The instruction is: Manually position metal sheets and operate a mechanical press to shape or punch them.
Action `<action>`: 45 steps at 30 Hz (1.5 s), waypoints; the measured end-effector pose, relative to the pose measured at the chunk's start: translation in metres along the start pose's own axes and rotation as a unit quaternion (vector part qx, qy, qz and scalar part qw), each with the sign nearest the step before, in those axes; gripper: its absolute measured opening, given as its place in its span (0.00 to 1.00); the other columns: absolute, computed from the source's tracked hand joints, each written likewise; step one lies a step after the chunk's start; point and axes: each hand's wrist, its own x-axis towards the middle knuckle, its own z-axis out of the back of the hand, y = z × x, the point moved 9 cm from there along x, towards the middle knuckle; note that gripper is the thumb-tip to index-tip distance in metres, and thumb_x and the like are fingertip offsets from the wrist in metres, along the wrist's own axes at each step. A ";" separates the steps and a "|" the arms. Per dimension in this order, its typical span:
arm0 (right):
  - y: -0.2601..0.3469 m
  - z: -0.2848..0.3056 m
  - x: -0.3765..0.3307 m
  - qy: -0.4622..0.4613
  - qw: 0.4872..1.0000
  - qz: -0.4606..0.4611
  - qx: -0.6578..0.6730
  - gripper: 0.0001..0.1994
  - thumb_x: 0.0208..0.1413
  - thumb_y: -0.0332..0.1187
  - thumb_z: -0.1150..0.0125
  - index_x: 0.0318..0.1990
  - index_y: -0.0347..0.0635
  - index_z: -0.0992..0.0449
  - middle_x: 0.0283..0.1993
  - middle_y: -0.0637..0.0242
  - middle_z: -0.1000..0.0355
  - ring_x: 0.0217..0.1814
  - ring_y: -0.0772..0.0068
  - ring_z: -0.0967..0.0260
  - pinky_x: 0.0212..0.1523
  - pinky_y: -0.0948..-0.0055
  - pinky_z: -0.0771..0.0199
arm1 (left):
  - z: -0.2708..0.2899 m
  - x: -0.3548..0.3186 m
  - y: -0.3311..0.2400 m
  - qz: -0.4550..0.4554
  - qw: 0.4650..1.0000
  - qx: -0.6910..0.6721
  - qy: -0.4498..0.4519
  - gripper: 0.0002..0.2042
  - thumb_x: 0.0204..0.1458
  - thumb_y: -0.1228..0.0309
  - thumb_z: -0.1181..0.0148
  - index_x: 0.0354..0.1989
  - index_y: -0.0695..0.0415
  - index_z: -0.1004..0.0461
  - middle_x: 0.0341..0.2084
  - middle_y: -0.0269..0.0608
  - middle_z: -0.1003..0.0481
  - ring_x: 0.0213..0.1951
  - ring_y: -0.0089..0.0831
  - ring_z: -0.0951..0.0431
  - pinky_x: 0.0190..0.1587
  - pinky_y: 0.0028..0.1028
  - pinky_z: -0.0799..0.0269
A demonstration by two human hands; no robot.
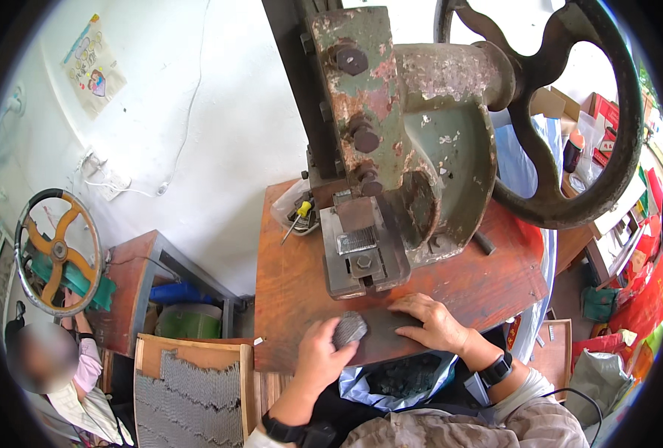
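Between the thumb and fingers of my left hand [320,355] is a small stack of thin grey metal pieces [350,329], held just above the front of the wooden table [294,287]. My right hand [430,322] lies on the tabletop to its right, thumb and fingers apart, with nothing visible in it. Directly beyond both hands stands a worn green hand press [451,142]. Its steel die block [358,257] faces me, with a ridged metal part [356,240] in it. Below the table edge, an open plastic bag [354,384] contains dark pieces.
A wooden tray [143,366] of grey metal pieces in rows sits at lower left. The press's large handwheel [529,127] overhangs the right side. Behind the die, a plastic tub [285,201] holds a yellow-handled screwdriver [302,210]. Another person [78,373] sits at far left by a second handwheel [59,250].
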 end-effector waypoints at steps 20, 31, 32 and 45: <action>0.008 0.004 -0.007 -0.029 0.998 0.042 -0.048 0.17 0.40 0.28 0.33 0.42 0.41 0.24 0.44 0.59 0.27 0.50 0.55 0.33 0.52 0.61 0.32 | 0.018 0.157 -0.047 0.014 0.983 0.024 -0.183 0.19 0.37 0.66 0.33 0.37 0.65 0.25 0.31 0.52 0.24 0.34 0.47 0.24 0.41 0.39 0.29; 0.023 0.066 0.057 -0.274 0.954 0.046 -0.116 0.14 0.42 0.27 0.33 0.38 0.38 0.24 0.38 0.54 0.28 0.40 0.49 0.30 0.40 0.60 0.27 | 0.014 0.158 -0.017 -0.114 0.978 0.024 -0.172 0.12 0.47 0.81 0.49 0.41 0.60 0.25 0.34 0.51 0.25 0.38 0.49 0.26 0.45 0.39 0.32; 0.020 0.062 0.071 -0.246 0.961 0.038 -0.120 0.12 0.41 0.28 0.33 0.36 0.38 0.24 0.36 0.55 0.29 0.39 0.50 0.30 0.39 0.60 0.27 | 0.014 0.159 -0.013 -0.078 0.984 -0.008 -0.158 0.13 0.46 0.82 0.48 0.41 0.61 0.25 0.34 0.52 0.25 0.38 0.49 0.26 0.44 0.39 0.32; 0.013 0.050 0.116 -0.231 0.951 -0.085 -0.189 0.28 0.32 0.43 0.26 0.40 0.35 0.30 0.42 0.55 0.32 0.48 0.50 0.34 0.43 0.58 0.29 | 0.017 0.158 -0.023 -0.121 0.979 -0.082 -0.142 0.16 0.46 0.81 0.45 0.45 0.61 0.26 0.36 0.51 0.25 0.44 0.48 0.28 0.48 0.38 0.32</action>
